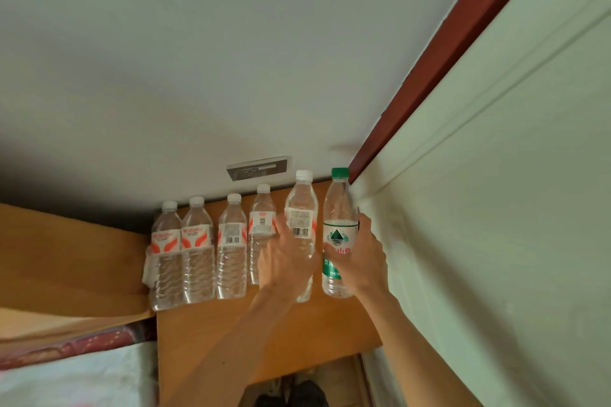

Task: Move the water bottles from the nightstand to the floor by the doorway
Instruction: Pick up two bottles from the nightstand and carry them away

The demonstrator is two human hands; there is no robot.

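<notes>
Right hand [360, 261] wraps green-capped bottle [339, 208] — clear, upright.

A pale wall [231, 43] fills twelve o'clock, with a silver socket plate [259, 168] at centre; a red-brown frame [439, 66] runs toward two o'clock, patterned bedding [66, 377] at seven

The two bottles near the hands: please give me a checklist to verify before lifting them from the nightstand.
1. Right hand wrapped around the green-cap bottle: ok.
2. Left hand closed on the white-cap bottle: not ok, fingers look spread and blurred.
3. Both caps on: ok.
4. Both bottles upright on the nightstand: ok.
5. Neighbouring bottle clear of the left hand: not ok, it stands just beside the fingers.
6. Path to the doorway free: cannot tell, out of view.
</notes>
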